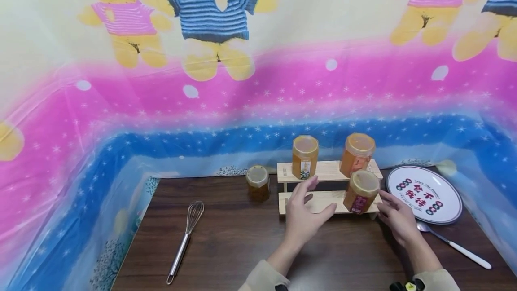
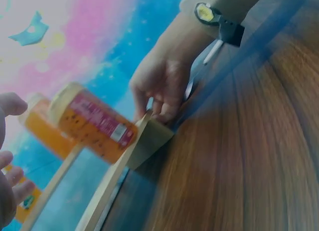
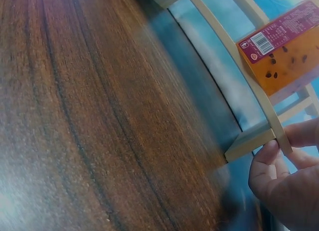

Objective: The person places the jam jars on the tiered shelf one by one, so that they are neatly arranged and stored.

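A two-tier wooden rack [image 1: 325, 198] stands on the table. On its lower board, toward the right end, sits an orange jar with a dark red label [image 1: 358, 192]. The upper board carries a jar with a white label [image 1: 305, 158] and an octagonal orange jar [image 1: 357, 156]. My right hand [image 1: 397, 219] pinches the lower board's right end between thumb and fingers, plain in the right wrist view. At the rack's left part, my left hand [image 1: 304, 214] is held with fingers spread and nothing in them; I cannot tell whether its fingertips touch the wood.
Left of the rack stands a small dark jar [image 1: 258, 184]. A metal whisk [image 1: 183, 246] lies farther left. A white plate [image 1: 424, 181] with printed characters and a white-handled spoon [image 1: 464, 251] lie on the right. Patterned cloth [image 1: 226, 116] hangs behind the table.
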The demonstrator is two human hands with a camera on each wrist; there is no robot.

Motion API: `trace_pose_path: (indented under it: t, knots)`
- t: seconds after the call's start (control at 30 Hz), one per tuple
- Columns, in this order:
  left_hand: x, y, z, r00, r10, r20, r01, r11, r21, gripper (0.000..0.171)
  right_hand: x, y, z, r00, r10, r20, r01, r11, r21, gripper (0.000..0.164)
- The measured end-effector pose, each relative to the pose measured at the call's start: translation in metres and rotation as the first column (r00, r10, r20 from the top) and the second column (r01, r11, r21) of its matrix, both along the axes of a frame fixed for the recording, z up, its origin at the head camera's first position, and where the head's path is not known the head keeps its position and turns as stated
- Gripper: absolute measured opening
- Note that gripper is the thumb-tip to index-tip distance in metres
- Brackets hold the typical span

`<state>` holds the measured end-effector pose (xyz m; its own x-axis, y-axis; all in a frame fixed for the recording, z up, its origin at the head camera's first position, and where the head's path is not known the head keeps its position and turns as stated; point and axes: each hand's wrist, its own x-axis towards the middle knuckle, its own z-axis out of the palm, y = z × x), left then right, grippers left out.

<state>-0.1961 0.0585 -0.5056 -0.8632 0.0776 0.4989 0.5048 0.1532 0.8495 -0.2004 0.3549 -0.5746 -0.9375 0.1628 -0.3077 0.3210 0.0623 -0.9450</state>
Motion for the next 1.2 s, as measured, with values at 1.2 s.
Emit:
trace_pose_path:
  t: [1.2]
  knots:
    - [-0.064,-0.133,-0.055,0.930,0.314,0.189,-0.302,0.949,-0.089,0.104,0.000,-0.001,0.000,1.000,0.001,0.009,-0.001,1.000,-0.014,0.065]
